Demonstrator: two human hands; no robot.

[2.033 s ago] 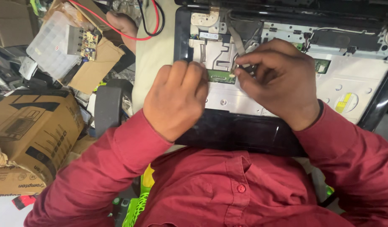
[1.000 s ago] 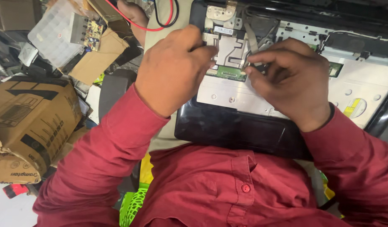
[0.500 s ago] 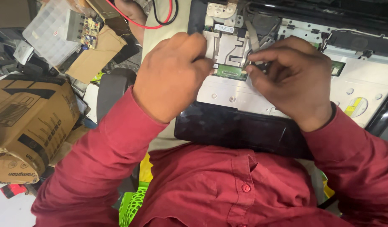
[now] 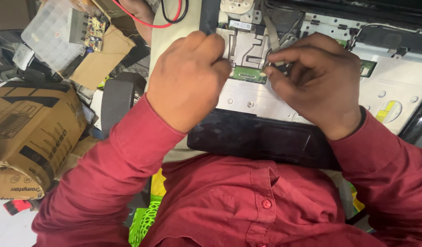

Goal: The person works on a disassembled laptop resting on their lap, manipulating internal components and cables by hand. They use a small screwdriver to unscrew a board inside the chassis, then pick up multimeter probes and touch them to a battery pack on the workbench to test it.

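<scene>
Two hands working inside an opened laptop (image 4: 311,105) on the desk

The left hand (image 4: 190,80) is curled into a loose fist, knuckles resting at the edge of the metal plate beside the small green board (image 4: 249,74); whether it grips anything cannot be told. The right hand (image 4: 318,82) pinches something small at the flat ribbon cable (image 4: 271,39), just right of that board. A cardboard box (image 4: 30,132) sits far left

Between grips: narrow gap over the green board (image 4: 249,74), flat cable (image 4: 271,39) crossing it.
Right of right grip (image 4: 318,82): bare metal plate (image 4: 394,87), passable.
Left of left grip (image 4: 188,80): cardboard box (image 4: 30,130) and clutter block.
</scene>
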